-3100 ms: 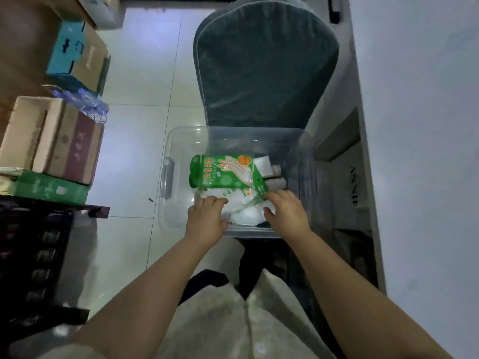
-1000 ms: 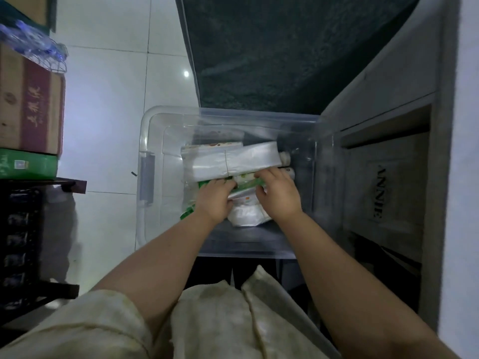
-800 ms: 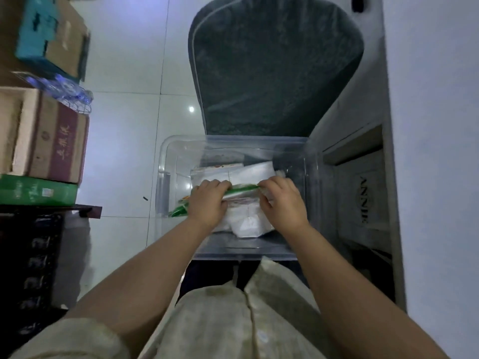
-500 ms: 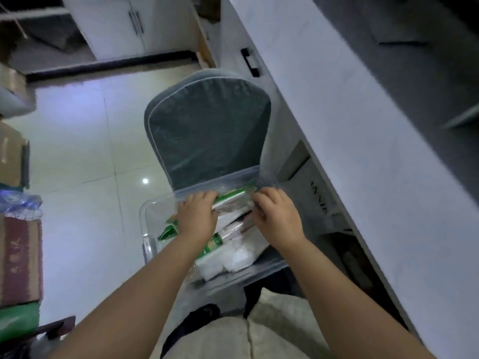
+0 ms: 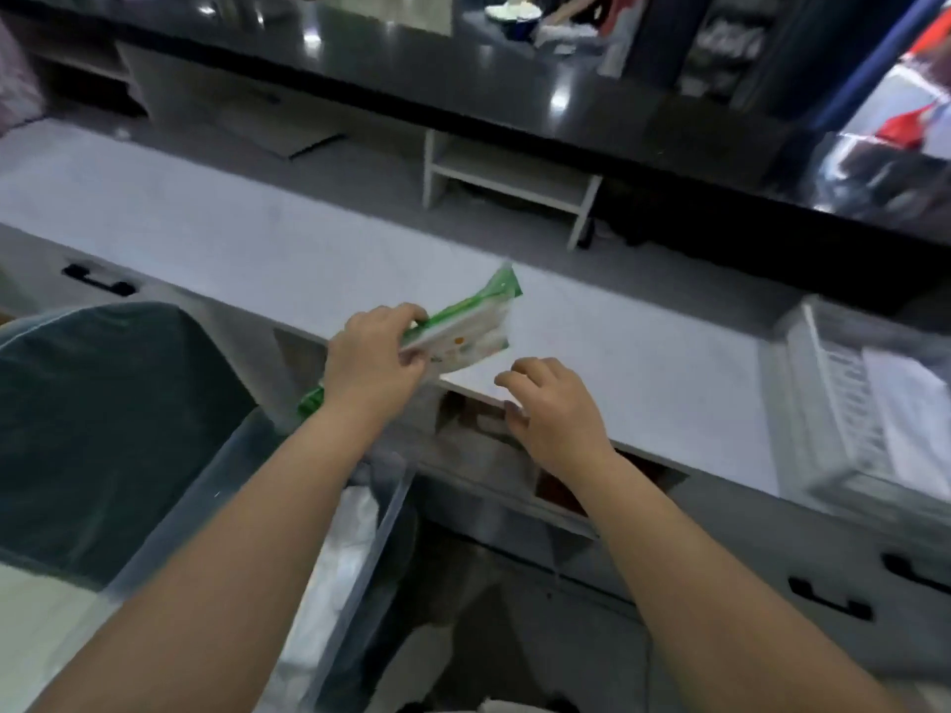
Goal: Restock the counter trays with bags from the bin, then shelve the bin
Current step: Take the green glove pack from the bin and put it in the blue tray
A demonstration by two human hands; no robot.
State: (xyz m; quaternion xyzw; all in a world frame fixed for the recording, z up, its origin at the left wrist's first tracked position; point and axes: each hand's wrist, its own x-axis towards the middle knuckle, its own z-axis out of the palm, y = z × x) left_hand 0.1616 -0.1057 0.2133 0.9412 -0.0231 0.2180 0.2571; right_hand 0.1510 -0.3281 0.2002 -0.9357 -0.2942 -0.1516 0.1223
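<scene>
My left hand (image 5: pixel 375 362) grips a stack of green and white bags (image 5: pixel 465 326) and holds it over the front edge of the pale counter (image 5: pixel 267 239). My right hand (image 5: pixel 550 409) hovers just right of the stack, fingers loosely bent, holding nothing. The clear plastic bin (image 5: pixel 355 558) sits below my left forearm with white bags still inside. A white slotted counter tray (image 5: pixel 844 403) stands on the counter at the far right, blurred.
A dark green padded chair back (image 5: pixel 103 429) is left of the bin. A small white shelf riser (image 5: pixel 509 182) stands at the counter's back under a raised black ledge. Drawers with black handles (image 5: pixel 98 280) run below the counter.
The bags have come up out of the bin to counter height in my left hand. My right hand has let go of them. The view swung from the bin up to the counter.
</scene>
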